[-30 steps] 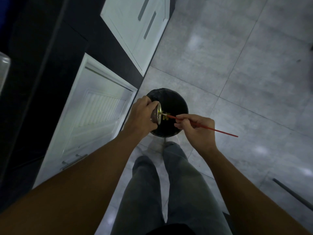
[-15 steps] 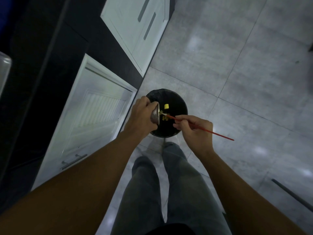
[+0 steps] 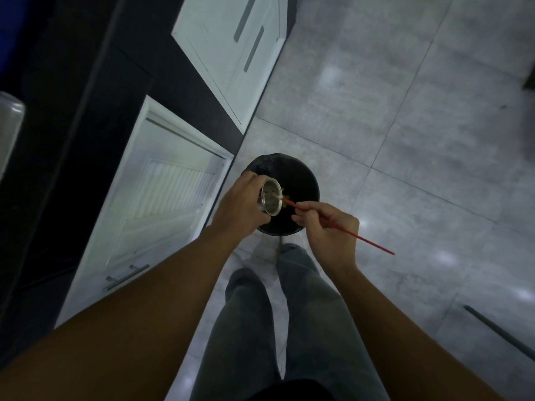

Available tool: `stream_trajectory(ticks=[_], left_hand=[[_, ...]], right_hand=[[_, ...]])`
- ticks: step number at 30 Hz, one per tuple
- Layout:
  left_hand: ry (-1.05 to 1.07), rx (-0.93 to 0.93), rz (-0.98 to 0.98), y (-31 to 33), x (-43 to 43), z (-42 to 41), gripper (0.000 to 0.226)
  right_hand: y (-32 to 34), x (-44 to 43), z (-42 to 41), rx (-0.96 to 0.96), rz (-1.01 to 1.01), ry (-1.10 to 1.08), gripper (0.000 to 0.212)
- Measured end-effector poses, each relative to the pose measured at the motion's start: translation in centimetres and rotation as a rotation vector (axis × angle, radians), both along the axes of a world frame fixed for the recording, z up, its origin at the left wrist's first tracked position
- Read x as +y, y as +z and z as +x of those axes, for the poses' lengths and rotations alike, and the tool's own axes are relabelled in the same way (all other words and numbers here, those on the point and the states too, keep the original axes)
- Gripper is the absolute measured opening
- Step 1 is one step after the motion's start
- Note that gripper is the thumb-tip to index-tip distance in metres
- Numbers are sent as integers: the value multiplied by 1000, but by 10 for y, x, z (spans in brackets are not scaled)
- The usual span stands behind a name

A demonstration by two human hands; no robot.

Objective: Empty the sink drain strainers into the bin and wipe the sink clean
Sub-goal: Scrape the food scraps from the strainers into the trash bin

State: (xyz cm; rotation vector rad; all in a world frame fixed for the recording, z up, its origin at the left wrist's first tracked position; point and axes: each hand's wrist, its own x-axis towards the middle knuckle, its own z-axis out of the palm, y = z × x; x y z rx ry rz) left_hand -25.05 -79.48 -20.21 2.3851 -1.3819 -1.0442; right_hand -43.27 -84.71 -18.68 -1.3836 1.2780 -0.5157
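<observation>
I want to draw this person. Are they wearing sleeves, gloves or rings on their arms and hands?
No sleeves show: both forearms are bare right down to the wrists. The left hand and right hand have no gloves, and I can see no watch, bracelet or ring, though the picture is dim. Lower down, the legs wear grey trousers.

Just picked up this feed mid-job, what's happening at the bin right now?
A person stands over a black bin on the tiled floor. The left hand holds a metal sink strainer tipped on its side above the bin's opening. The right hand pinches a thin red stick, its tip at the strainer's rim. The strainer's perforated inside looks mostly clear, and small yellowish scraps show just past it over the bin.
</observation>
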Motion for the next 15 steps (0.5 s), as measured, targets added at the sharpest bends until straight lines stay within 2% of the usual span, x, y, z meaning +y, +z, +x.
stream_trajectory(ticks=[3,8,15], left_hand=[[28,-1,26,3,-1,-3,81],[198,48,39,20,8,2,97],[370,125,-125,77,30,13,75]], right_hand=[[3,6,3,-9,20,20,19],[25,11,0,-65,0,-170,22],[77,12,8,-45,-25,-89,21]])
